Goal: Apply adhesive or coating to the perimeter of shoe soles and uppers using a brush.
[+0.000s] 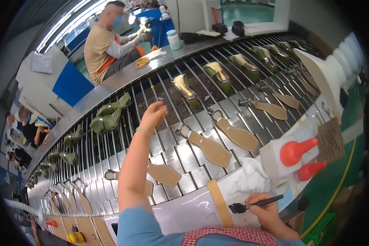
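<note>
My left hand (153, 116) reaches out over the slatted conveyor (164, 158), its fingers loosely extended and nothing visible in them. Closest to it are a green shoe upper on a last (185, 91) with a pale underside and a tan sole (209, 148) with a strap at its heel. My right hand (265, 213) grips a flat black brush (256, 203) above the white work ledge, its bristles pointing left. Another tan sole (164, 174) lies partly behind my left forearm.
Two white bottles with red spouts, one red spout (297, 151) nearest, stand at the right beside crumpled white paper (250, 176). Green strapped shoes (105, 121) ride the belt at left. Across the conveyor sits a person (98, 49) in gloves. A white hose (346, 55) hangs at right.
</note>
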Tool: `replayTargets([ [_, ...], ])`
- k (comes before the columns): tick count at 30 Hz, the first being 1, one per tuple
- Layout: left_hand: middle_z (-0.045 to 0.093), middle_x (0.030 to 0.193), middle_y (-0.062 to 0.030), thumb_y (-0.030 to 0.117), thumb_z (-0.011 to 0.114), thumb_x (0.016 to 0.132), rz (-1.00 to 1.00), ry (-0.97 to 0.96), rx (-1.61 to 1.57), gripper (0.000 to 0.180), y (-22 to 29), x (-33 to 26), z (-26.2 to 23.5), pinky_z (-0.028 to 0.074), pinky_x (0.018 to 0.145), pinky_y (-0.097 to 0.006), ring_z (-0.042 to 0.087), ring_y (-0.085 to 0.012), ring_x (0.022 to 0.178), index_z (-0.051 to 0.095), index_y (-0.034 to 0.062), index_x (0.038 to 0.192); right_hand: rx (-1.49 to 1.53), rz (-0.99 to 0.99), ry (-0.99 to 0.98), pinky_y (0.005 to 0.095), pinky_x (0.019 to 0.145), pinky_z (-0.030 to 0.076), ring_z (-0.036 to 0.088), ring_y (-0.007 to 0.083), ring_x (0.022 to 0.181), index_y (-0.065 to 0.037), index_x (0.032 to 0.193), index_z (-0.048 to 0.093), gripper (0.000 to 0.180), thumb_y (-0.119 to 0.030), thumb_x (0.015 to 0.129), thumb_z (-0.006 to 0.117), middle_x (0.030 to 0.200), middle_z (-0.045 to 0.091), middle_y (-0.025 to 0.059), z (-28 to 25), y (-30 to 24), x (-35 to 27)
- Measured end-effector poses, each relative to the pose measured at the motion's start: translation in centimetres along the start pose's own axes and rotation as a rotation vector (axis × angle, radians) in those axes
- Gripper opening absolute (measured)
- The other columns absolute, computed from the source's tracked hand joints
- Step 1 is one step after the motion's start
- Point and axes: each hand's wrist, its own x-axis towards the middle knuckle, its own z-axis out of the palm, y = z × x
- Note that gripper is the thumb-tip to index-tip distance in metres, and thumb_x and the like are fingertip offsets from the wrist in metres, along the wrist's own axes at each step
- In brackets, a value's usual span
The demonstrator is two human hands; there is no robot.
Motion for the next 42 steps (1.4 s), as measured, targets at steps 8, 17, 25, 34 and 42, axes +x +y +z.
replayTargets([
  [8,0.062,0.11,-0.0085,0.006,0.066,0.084,0.056,-0.183,0.197,0.038,-0.4,-19.0,-4.1,0.047,0.088,-0.029,0.059,-0.0172,0.102,0.054,0.0015,0.12,-0.17,0.003,-0.035,0.0289,0.086,0.047,0.059,0.0156,0.096,-0.001,0.098,0.063,0.017,0.001,0.082,0.069,0.099,0.063,0.008,0.7,-0.6,-3.7],
  [17,0.055,0.127,-0.0169,0.015,0.059,0.09,0.035,-0.359,0.63,0.049,-3.7,-32.4,-1.6,0.044,0.095,-0.036,0.054,-0.0249,0.113,0.045,-0.0005,0.134,-0.079,-0.11,-0.035,0.0247,0.082,0.047,0.058,0.01,0.091,-0.002,0.098,0.062,0.016,-0.007,0.084,0.07,0.096,0.061,0.003,0.7,2.1,-7.6],
  [25,0.046,0.138,-0.0216,0.017,0.055,0.09,0.27,-0.021,0.661,0.056,-13.9,-32.4,0.6,0.03,0.108,-0.038,0.045,-0.0302,0.126,0.037,0.0014,0.141,-0.068,-0.169,-0.018,0.0213,0.072,0.047,0.057,0.0067,0.082,-0.003,0.095,0.062,0.018,-0.013,0.083,0.072,0.088,0.062,0.0,0.5,3.1,-10.8],
  [34,0.06,0.113,-0.0171,0.022,0.05,0.096,0.352,0.26,0.469,0.037,-13.3,-33.6,3.8,0.044,0.091,-0.033,0.058,-0.0242,0.103,0.053,-0.008,0.118,-0.107,-0.166,0.013,0.0237,0.077,0.048,0.058,0.0082,0.086,-0.002,0.096,0.063,0.018,-0.012,0.083,0.071,0.09,0.063,0.0009,-1.8,8.5,-8.1],
  [42,0.064,0.102,-0.0195,0.019,0.053,0.093,0.394,0.348,0.578,0.032,-12.8,-34.0,3.9,0.048,0.082,-0.036,0.062,-0.029,0.092,0.058,-0.0069,0.111,-0.145,-0.181,-0.008,0.0235,0.078,0.047,0.058,0.0088,0.085,-0.003,0.094,0.062,0.017,-0.014,0.084,0.071,0.09,0.063,0.0013,-2.0,10.4,-7.9],
])
